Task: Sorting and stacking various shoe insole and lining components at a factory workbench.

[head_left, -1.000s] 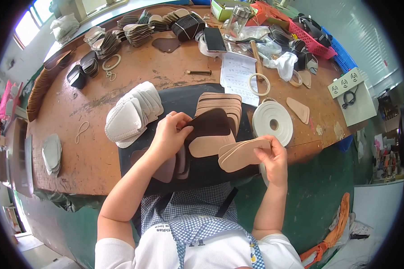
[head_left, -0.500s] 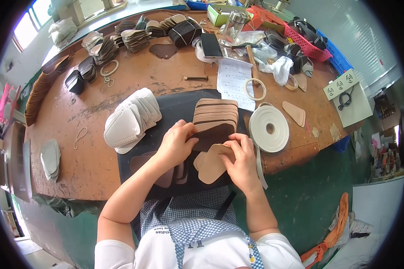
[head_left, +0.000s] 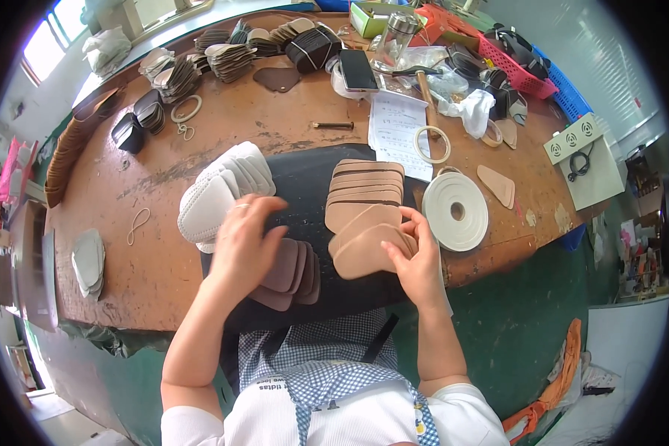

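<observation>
Head view: left hand point(head_left: 241, 241) is now spreading open fingers over the black mat's point(head_left: 305, 175) left side, no longer pinching a dark brown panel; that panel is probably joining the dark brown stack point(head_left: 284, 269) lying on the mat's near-left part. Right hand point(head_left: 418, 260) is gripping loose tan panels point(head_left: 366, 253) over the mat's right side; colours are seemingly being kept apart.

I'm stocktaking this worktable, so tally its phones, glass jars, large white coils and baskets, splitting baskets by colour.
Phone: 1
Glass jar: 1
Large white coil: 1
Pink basket: 1
Blue basket: 1
Total: 5
</observation>
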The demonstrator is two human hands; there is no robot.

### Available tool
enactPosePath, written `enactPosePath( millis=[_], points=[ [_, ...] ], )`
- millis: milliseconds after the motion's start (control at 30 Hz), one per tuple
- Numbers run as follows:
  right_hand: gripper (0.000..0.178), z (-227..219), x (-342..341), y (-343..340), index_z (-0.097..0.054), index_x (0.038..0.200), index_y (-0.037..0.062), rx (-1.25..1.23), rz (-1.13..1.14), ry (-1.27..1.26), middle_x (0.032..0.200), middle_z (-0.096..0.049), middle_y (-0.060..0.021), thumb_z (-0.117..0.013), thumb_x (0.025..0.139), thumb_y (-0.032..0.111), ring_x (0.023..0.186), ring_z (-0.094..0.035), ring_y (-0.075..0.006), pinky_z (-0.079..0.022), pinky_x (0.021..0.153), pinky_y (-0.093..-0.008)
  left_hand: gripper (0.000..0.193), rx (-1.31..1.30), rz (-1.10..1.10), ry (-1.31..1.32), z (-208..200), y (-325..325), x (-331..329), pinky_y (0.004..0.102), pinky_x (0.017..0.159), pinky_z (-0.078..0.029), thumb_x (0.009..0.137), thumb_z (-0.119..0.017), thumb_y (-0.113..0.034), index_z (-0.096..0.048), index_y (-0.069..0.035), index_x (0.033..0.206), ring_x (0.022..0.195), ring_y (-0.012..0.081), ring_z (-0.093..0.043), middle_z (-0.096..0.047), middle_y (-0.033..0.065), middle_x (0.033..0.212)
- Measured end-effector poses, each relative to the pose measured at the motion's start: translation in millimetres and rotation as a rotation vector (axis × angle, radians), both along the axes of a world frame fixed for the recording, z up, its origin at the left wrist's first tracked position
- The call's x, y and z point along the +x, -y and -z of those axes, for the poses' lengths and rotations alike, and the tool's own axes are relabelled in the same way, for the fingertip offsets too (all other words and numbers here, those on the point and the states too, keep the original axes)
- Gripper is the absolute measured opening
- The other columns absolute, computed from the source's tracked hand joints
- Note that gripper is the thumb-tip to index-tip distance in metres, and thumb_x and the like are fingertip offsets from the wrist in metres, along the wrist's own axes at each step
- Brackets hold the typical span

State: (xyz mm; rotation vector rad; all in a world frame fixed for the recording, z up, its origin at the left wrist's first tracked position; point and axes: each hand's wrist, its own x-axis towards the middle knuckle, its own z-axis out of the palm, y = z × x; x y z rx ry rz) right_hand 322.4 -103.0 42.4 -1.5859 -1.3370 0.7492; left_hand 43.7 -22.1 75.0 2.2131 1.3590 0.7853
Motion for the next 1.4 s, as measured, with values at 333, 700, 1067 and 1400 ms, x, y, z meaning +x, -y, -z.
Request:
enactPosePath(
  millis=[333, 700, 1067, 1400],
  points=[
    [0.063, 12.8, 3.5, 6.6, -0.051, 0.138, -0.0006, -0.012, -0.028, 0.179, 0.119, -0.069, -0.0201, -0.08, 0.083, 0.003, 0.111, -0.069, -0.0299, -0.054, 0.096, -0.0383, 0.023, -0.018, 0.278, -0.094, 49.5, -28.0, 79.4, 0.0434, 0.089, -0.052, 0.081, -0.069, -0.001, -0.062, 0.0, 0.103, 0.102, 0.037, -0.061, -0.063, 0.0172, 0.104],
    [0.064, 2.8, 10.7, 2.9, -0.054, 0.128, 0.0026, 0.035, -0.091, 0.278, 0.118, -0.059, -0.0134, -0.087, 0.073, 0.003, 0.11, -0.062, -0.0302, -0.052, 0.096, -0.0381, 0.018, -0.206, 0.364, -0.021, 41.8, -8.4, 74.7, 0.0423, 0.087, -0.054, 0.083, -0.071, -0.006, -0.062, 0.0, 0.097, 0.097, 0.034, -0.065, -0.067, 0.0161, 0.1],
    [0.057, 7.0, 26.3, 31.3, -0.059, 0.127, 0.0025, -0.08, -0.019, -0.128, 0.11, -0.066, -0.0062, -0.083, 0.076, -0.006, 0.104, -0.065, -0.0154, -0.053, 0.091, -0.029, 0.038, 0.026, 0.265, 0.021, 46.3, -7.7, 95.9, 0.0416, 0.09, -0.053, 0.082, -0.076, -0.008, -0.058, -0.003, 0.116, 0.102, 0.0325, -0.066, -0.07, 0.0142, 0.1],
    [0.027, 6.8, 50.9, 27.2, -0.07, 0.1, -0.0004, -0.009, -0.256, -0.135, 0.111, -0.065, -0.0051, -0.079, 0.077, -0.009, 0.103, -0.064, -0.0168, -0.051, 0.088, -0.0274, 0.021, -0.043, 0.181, 0.026, 29.6, -12.2, 77.1, 0.0452, 0.089, -0.052, 0.083, -0.077, -0.01, -0.065, -0.001, 0.098, 0.099, 0.0381, -0.064, -0.068, 0.0169, 0.096]
  ],
)
